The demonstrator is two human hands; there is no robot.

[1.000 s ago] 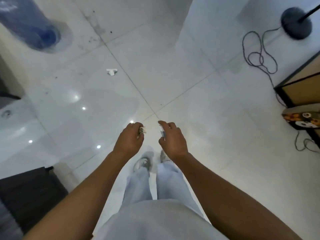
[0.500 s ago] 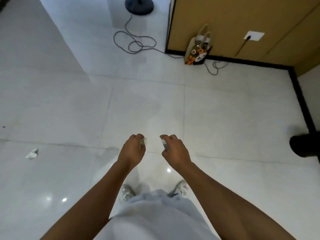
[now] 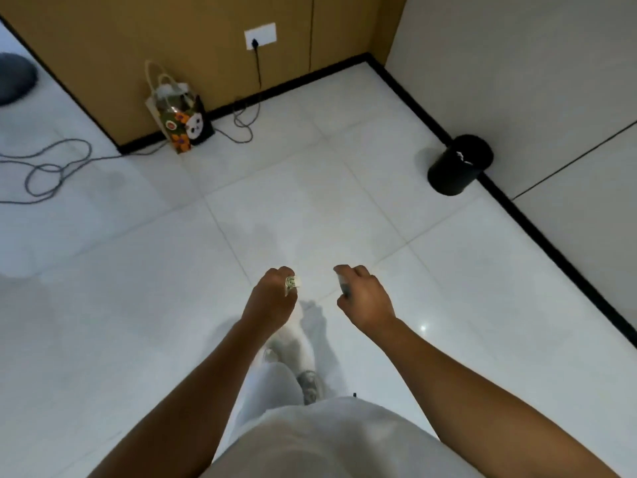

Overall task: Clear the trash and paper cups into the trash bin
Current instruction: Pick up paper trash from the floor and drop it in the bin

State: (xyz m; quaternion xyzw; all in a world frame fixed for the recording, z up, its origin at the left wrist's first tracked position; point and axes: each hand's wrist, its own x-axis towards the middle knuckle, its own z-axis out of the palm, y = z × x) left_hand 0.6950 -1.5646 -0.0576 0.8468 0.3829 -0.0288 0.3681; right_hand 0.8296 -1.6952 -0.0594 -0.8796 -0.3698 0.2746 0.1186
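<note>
Head view shows the left hand (image 3: 272, 294) pinching a crumpled scrap (image 3: 292, 282) and the right hand (image 3: 363, 298) gripping another small scrap (image 3: 343, 288), both undelivered, well short of the black bin (image 3: 458, 165).

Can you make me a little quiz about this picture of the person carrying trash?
1. True or false: the black trash bin stands by the wall on the person's right.
2. What does the left hand hold: A a small crumpled scrap, B a paper cup, C nothing?
3. Fill in: the patterned gift bag stands against the ____ wall panel.

Key: 1 true. 2 A. 3 brown.
</note>
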